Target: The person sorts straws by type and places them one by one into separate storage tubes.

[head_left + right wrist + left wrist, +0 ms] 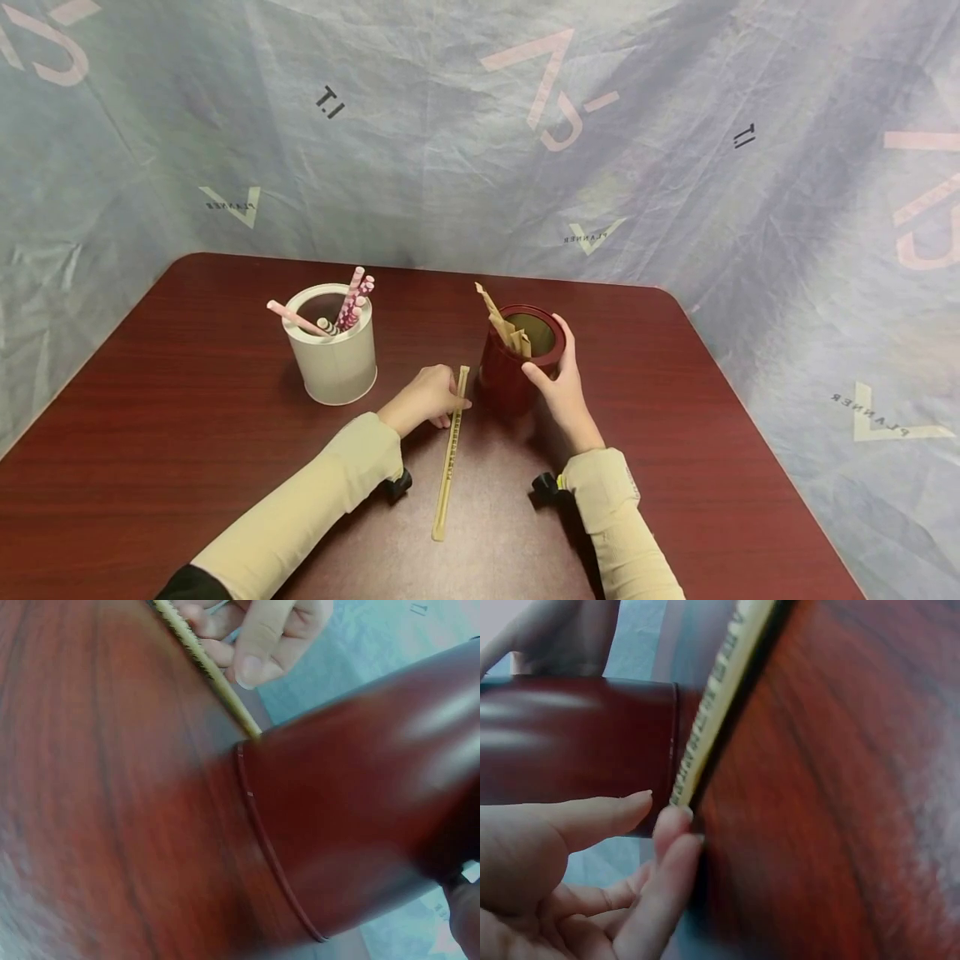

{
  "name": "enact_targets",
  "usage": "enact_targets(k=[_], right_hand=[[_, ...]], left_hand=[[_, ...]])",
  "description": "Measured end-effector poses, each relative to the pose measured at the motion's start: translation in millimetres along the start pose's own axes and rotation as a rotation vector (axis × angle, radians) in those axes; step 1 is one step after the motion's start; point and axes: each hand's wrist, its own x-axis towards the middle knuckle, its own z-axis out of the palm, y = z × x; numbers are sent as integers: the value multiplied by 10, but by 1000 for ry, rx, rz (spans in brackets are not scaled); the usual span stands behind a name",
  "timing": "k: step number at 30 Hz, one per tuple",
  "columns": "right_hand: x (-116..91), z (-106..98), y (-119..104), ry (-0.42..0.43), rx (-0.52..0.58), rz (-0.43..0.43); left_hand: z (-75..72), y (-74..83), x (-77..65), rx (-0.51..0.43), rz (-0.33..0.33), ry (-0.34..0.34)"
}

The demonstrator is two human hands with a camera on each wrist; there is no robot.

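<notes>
A long paper-wrapped straw (450, 457) with printing along it lies over the table's middle, between my hands. My left hand (433, 396) is at its far part, a fingertip against the straw. In the left wrist view the thumb (622, 814) stands apart from the fingertips, with a gap between. My right hand (561, 387) grips a dark red can (506, 379), thumb at the near rim and fingers round the far side. Several paper-wrapped straws (510, 332) lean inside that can. The can stands upright; its lower wall (337, 795) shows in the right wrist view.
A white can (337, 371) stands at the left with several pink and patterned straws (352, 304) in it. The dark red wooden table (187, 450) has rounded far corners. A grey printed cloth (450, 167) hangs behind and to the right.
</notes>
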Motion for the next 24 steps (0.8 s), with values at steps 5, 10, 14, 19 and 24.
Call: enact_targets(k=[5, 10, 14, 19, 24], right_hand=[[-14, 30, 7, 33, -5, -25], [-17, 41, 21, 36, -10, -26], [-27, 35, 23, 29, -27, -19], [-29, 37, 21, 20, -14, -29], [-23, 50, 20, 22, 2, -47]], left_hand=[[16, -16, 43, -71, -50, -5], [35, -20, 84, -79, -68, -6], [55, -19, 108, -82, -90, -7], [74, -10, 122, -66, -104, 0], [67, -1, 116, -57, -104, -5]])
